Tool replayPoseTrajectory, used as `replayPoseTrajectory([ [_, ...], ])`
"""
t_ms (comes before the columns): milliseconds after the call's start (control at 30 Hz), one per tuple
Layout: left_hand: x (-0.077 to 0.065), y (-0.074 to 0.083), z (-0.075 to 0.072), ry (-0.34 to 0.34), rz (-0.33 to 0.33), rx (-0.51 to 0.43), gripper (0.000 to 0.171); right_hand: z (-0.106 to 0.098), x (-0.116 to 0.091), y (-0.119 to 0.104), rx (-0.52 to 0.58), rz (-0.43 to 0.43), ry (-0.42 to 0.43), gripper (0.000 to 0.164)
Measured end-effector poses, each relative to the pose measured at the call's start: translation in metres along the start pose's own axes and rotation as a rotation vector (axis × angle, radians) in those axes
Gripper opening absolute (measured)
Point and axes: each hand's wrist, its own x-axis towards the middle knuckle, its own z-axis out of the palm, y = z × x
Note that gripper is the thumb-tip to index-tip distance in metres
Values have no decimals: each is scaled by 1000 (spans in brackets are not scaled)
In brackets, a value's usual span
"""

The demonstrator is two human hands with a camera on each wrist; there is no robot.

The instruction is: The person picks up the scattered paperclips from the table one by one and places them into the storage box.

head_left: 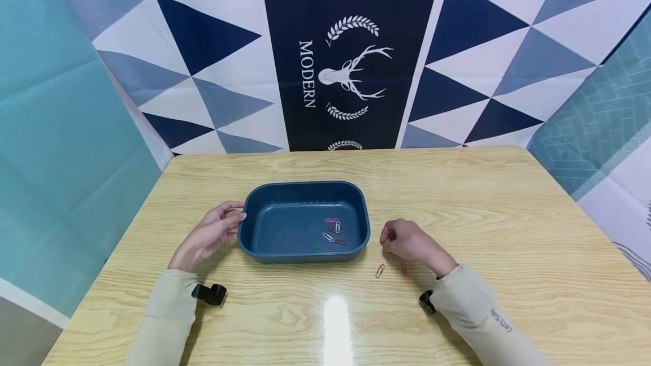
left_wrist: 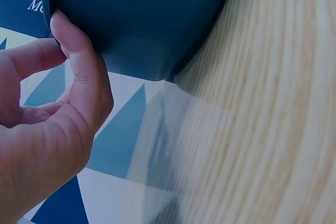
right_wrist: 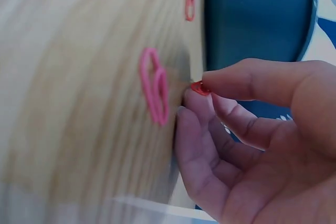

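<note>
A dark blue rectangular tub [head_left: 300, 257] rests on the wooden table. My left hand [head_left: 213, 233] holds the tub's left rim between thumb and fingers, as the left wrist view shows up close at the rim [left_wrist: 48, 3]. To the right of the tub, my right hand [head_left: 409, 240] pinches a red paper clip [right_wrist: 200, 88] between thumb and fingertip, just above the tabletop. Near that hand lie an orange-red paper clip [head_left: 380, 270] and a pink paper clip [right_wrist: 154, 87]. Inside the tub are several paper clips, among them a green one [head_left: 316, 245] and a white one [head_left: 328, 237].
The wooden table [head_left: 483, 208] runs back to a patterned cloth wall [head_left: 224, 44] with a deer-head print. Teal cloth [head_left: 61, 129] hangs at the left side. A bright light reflection [head_left: 337, 326] shows on the front of the tabletop.
</note>
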Motion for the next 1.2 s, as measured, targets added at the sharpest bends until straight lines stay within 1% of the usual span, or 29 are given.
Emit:
replayPoseTrajectory([
  [133, 0, 0, 0, 0, 0, -4, 40, -2, 3, 2, 41, 13, -11, 6],
  [267, -1, -1, 0, -2, 3, -9, 39, -4, 6, 4, 103, 17, -31, 4],
  [367, -3, -2, -1, 1, 7, -9, 39, -6, 7, 6, 161, 21, -27, 3],
  [433, -3, -1, 0, 2, 8, -8, 39, -8, 8, 8, 216, 14, -10, 3],
  [533, -2, 0, 0, -1, 5, -10, 40, -11, 8, 10, 284, 0, 44, 9],
  [633, -1, 1, 0, -1, -1, -11, 41, -15, 9, 10, 297, 8, 107, 12],
  [700, 0, 1, 1, -1, -4, -13, 40, -17, 9, 10, 301, 24, 133, 14],
  [833, -1, 1, 0, 0, -4, -16, 39, -22, 8, 8, 358, 47, 149, 13],
  [933, -1, 2, 0, -1, -5, -17, 39, -26, 6, 6, 392, 37, 168, 12],
  [1067, -1, 2, 0, -5, -4, -15, 40, -31, 5, 2, 408, 16, 194, 13],
  [1200, 0, 2, 0, -8, -3, -14, 41, -35, 5, -3, 420, 17, 202, 15],
])
